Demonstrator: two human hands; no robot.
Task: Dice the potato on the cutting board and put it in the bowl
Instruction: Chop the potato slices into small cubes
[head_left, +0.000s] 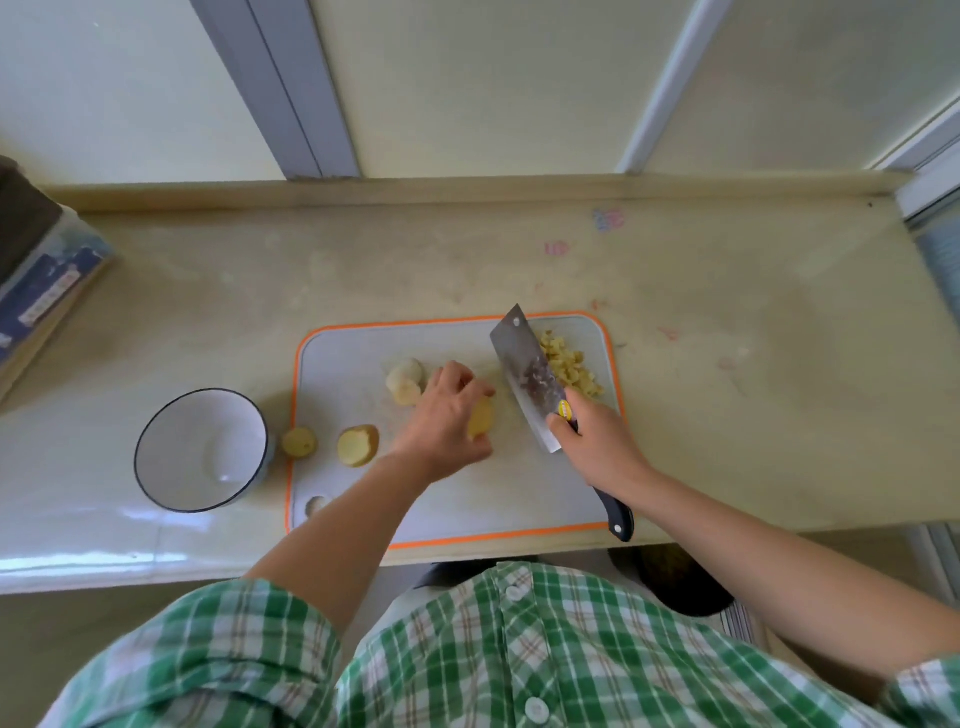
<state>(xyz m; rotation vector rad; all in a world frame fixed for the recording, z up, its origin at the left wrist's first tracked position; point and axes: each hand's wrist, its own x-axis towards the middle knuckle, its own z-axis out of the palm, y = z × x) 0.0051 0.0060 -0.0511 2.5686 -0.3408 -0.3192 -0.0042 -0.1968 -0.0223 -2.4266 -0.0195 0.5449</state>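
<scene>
Holding a firm, probably wet-slick potato chunk (480, 420) under the curled left grip (444, 415); clamping the knife (524, 369) in the right grip (592, 441). Likely steadier flat side down.

I see a pale beige table (727, 312), stained, with pink smudges (557, 248). Behind it stand cream wall panels (467, 78) divided by grey-blue strips (275, 88). Light glares off the table's near left edge. A box (41, 280) lies far left.

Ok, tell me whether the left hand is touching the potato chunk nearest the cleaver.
Touching. The head view shows the left hand with its fingers and thumb curled round the potato chunk, with no gap between them.
</scene>
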